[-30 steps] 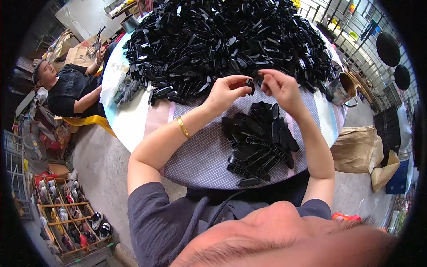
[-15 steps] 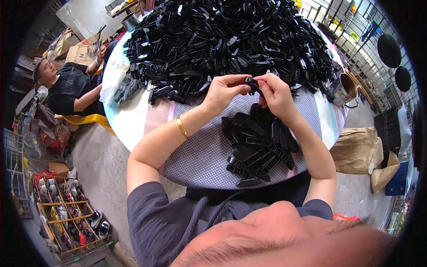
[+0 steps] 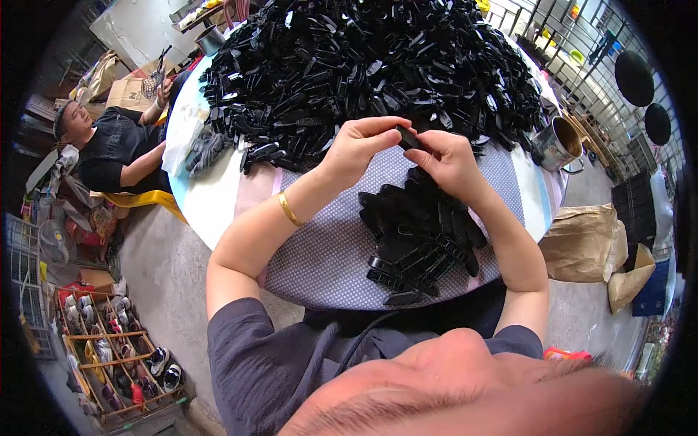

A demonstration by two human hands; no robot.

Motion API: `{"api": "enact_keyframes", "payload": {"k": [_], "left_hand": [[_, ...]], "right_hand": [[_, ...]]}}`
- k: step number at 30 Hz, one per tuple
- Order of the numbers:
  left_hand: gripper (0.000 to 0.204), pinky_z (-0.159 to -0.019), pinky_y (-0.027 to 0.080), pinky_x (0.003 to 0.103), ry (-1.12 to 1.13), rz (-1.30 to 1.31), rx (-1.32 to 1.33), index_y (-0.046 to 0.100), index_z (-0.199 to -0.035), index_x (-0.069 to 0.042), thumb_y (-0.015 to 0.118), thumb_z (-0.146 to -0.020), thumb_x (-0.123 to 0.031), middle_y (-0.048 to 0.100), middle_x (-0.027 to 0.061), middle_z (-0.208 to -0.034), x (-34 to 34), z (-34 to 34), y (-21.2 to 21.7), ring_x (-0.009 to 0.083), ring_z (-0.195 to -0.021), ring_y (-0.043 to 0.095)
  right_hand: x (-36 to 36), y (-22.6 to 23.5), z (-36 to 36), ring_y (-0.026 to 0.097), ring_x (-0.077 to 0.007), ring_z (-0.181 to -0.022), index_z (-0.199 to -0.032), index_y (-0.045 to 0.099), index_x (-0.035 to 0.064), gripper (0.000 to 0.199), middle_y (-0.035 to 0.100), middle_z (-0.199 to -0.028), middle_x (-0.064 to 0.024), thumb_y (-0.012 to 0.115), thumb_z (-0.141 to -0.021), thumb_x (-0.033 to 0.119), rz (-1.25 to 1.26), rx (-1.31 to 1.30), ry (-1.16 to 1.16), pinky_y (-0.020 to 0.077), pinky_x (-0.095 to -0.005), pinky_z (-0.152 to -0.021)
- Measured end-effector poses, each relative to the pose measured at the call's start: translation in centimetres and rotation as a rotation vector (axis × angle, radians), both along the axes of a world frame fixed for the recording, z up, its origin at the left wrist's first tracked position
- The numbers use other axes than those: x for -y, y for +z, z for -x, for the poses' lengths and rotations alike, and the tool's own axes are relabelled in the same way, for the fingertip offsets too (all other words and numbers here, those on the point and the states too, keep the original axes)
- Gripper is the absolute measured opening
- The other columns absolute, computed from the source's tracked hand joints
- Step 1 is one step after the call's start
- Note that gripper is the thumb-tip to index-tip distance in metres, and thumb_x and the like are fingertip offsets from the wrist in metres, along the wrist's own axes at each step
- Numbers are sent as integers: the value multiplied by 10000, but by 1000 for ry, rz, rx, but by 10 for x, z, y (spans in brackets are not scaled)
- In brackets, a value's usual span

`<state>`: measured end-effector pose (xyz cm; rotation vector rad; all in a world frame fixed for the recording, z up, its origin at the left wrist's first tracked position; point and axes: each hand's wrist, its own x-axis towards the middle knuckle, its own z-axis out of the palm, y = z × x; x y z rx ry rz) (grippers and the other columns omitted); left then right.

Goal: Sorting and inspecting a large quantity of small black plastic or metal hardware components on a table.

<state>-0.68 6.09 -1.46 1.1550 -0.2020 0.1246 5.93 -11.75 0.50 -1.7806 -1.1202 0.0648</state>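
Note:
Between the fingertips of both hands is a small, elongated black plastic piece (image 3: 409, 139), its exact kind too small to tell. My left hand (image 3: 363, 150) pinches its left end, and a gold bangle sits on that wrist. On its right end, my right hand (image 3: 448, 161) is closed, thumb toward me. Below the hands a small pile of similar black pieces (image 3: 418, 232) lies on the dotted tablecloth (image 3: 320, 251). Beyond them a far larger heap of glossy black pieces (image 3: 371, 69) covers the back of the round table.
A metal mug (image 3: 560, 145) stands at the table's right edge; grey gloves (image 3: 207, 151) lie at the left. Another person (image 3: 116, 145) sits beyond the left edge. On the floor are a shoe rack (image 3: 120, 352) and a brown paper sack (image 3: 584, 243).
The black piece has been turned in my fingers, now showing a smoother, longer side. My right hand has shifted its grip, and its thumb now lies across the lower side.

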Motion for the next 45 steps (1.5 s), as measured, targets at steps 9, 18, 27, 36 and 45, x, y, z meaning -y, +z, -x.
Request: {"api": "enact_keyframes", "payload": {"k": [9, 18, 27, 36, 45], "left_hand": [[285, -783, 481, 244, 62, -553, 80, 595, -1083, 15, 609, -801, -20, 646, 88, -966, 8, 13, 31, 117, -859, 599], [292, -704, 464, 350, -286, -1065, 551, 646, -955, -56, 701, -697, -183, 637, 93, -768, 48, 23, 46, 257, -757, 574], [243, -808, 443, 339, 205, -1615, 642, 611, -927, -54, 661, -693, -93, 565, 85, -946, 27, -58, -10, 261, -922, 513], [254, -721, 453, 349, 320, -1350, 456, 551, -952, -51, 656, -723, -80, 512, 120, -842, 29, -47, -16, 293, -793, 533], [280, -683, 472, 223, 145, -603, -32, 579, -996, -5, 693, -757, -96, 606, 59, -878, 18, -50, -6, 107, -794, 568]], "right_hand": [[20, 3, -45, 596, -110, -735, -894, 647, -5, 186, 655, -841, -56, 607, -831, 165, -63, -30, 84, 466, -226, -643], [108, -34, -167, 541, -304, -1011, -1152, 528, 78, 360, 550, -1121, -172, 525, -803, 162, 184, 481, -811, 434, -375, -865], [75, -46, -165, 538, -348, -991, -1049, 601, 56, 269, 557, -1123, -173, 536, -836, 206, 74, 630, -692, 432, -386, -869], [70, -19, -141, 607, -256, -695, -858, 635, 23, 131, 620, -795, -116, 626, -750, 96, -135, 687, -734, 485, -320, -638], [40, 17, -54, 534, -64, -759, -899, 595, 8, 202, 575, -813, -7, 601, -697, 12, 229, -122, 146, 457, -207, -687]]}}
